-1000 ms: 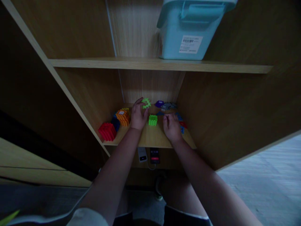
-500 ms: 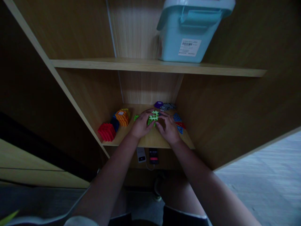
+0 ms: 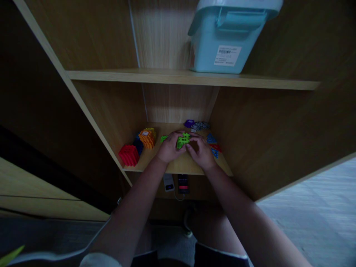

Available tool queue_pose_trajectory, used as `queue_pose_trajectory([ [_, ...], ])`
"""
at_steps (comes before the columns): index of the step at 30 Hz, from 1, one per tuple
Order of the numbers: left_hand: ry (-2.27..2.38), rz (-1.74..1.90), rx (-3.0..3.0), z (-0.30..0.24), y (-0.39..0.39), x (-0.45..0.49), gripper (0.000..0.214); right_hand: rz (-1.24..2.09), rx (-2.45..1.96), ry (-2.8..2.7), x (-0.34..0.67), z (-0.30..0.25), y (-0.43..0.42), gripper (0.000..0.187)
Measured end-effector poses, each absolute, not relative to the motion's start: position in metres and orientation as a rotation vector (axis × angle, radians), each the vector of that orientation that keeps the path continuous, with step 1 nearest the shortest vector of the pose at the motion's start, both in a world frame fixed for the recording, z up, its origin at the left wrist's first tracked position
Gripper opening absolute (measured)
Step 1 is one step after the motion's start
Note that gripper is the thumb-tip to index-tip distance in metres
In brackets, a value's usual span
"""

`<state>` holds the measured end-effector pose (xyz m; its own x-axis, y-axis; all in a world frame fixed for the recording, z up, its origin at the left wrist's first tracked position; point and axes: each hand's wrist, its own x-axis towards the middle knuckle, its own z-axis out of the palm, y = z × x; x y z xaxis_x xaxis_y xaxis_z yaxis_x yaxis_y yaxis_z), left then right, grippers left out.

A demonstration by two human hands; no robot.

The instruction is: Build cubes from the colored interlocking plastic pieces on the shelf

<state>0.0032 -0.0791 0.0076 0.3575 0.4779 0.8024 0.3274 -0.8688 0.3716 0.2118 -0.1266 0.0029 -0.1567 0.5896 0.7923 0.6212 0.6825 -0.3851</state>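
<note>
Head view, green lattice pieces: the green lattice pieces lie between the two hands, over the middle of the lower shelf.
Bearing: from the left hand they lie to the right, at its thumb and fingers; from the right hand they lie to the left, slightly farther back.
Long axis: none stands out; the visible outline is about as broad as it is tall, with notched edges.
Nearer hand: the left, whose thumb and fingers overlap the pieces' left side.
Left hand, state: closed about the green lattice pieces.
Right hand, state: arched, a gap between thumb and index finger, tips at the pieces' right edge; whether it grips cannot be told.
Loose green piece: the small green piece shows just left of the left hand, partly hidden.
Side groups: the orange stack and red stack stand on the left; the blue triangles lie beyond the right hand.
Change, one second earlier: the left hand then raises a single green piece apart from a green block on the shelf, the right hand away to its side; now both hands meet at the green.
</note>
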Motion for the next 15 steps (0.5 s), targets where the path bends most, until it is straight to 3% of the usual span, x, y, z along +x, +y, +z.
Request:
queue_pose_trajectory([
  [10, 0.756, 1.47, 2.4, 0.0111, -0.0827, 0.0024, 0.045, 0.09, -0.95, -1.762, 0.2106, -0.0023, -0.1252, 0.017],
  [15, 0.708, 1.516, 2.339, 0.012, -0.0833, 0.0017, 0.047, 0.11, -1.055, -1.682, 0.2123, -0.0034, -0.1234, 0.025],
])
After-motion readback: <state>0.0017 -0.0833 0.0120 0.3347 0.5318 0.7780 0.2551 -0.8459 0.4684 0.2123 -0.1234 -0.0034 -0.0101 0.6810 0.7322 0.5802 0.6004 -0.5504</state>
